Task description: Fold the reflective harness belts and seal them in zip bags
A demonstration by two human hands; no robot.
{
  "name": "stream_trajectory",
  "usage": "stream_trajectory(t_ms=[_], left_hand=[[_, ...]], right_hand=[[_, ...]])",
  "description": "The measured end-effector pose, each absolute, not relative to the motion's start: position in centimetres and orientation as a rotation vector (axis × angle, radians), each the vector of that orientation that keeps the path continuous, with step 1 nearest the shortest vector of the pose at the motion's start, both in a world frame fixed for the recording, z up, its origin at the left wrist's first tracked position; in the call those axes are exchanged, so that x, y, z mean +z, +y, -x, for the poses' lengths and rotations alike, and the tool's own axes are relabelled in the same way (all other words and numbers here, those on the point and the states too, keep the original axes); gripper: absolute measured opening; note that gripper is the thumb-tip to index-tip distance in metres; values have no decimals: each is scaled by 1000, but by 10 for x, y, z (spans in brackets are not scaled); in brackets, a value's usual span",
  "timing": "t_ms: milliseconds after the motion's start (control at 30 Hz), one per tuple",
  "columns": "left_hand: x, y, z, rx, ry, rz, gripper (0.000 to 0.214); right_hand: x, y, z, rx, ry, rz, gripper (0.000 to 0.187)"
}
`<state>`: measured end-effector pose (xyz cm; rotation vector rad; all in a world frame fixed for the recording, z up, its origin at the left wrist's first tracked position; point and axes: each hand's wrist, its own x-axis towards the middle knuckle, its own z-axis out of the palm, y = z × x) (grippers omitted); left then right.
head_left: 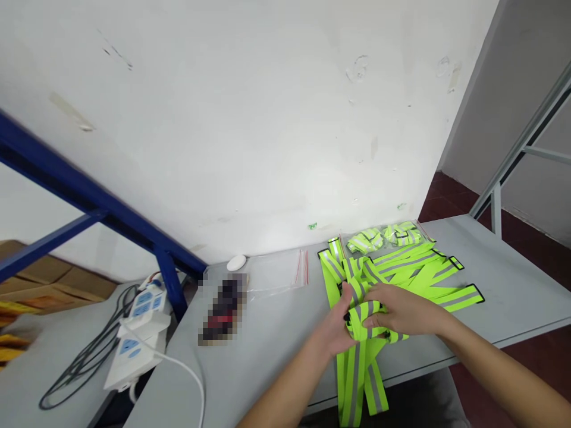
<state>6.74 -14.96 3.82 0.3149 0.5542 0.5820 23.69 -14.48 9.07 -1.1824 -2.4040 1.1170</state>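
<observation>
Both hands are closed around a bundled reflective strap [357, 324], neon yellow-green with a grey stripe down its middle. My left hand [336, 321] grips the bundle from the left side, its thumb pointing up. From the right, my right hand [397, 309] presses on the folded part with thumb and fingers. Loose strap ends [357, 380] hang below the hands over the table's front edge. Behind and to the right lie more reflective straps [419, 267] in a loose pile, some with black-edged ends. The palms and part of the bundle are hidden.
Clear bags with folded straps [383, 236] lie against the wall. Flat clear zip bags [276, 273] and a white round object [236, 263] are on the grey table [276, 351]. Power strips [140, 339] with cables stand at left, beside a blue metal frame [169, 285].
</observation>
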Motion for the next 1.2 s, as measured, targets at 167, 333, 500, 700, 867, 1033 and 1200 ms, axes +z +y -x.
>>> stream_trajectory(t_ms=[167,333,500,700,867,1033,1200], left_hand=[[26,-150,-55,596,386,-457,51],[39,-142,-62,688,518,-398,13],[45,-139,-72,767,590,-189,17],[45,-149,-75,825,573,-290,29],[44,-157,-81,858,607,-317,7],[43,-161,-85,792,709,-250,15],[42,-160,-89,781,741,-196,16]], right_hand=[[91,-144,-233,948,-2317,1410,26],[74,-145,-223,50,-2180,1253,24],[49,-155,-225,-264,-1970,886,14],[35,-177,-224,245,-1758,1207,56],[31,-191,-218,372,-1871,1342,69],[21,-185,-224,-89,-2135,1366,89],[24,-178,-235,-449,-2386,1263,85]])
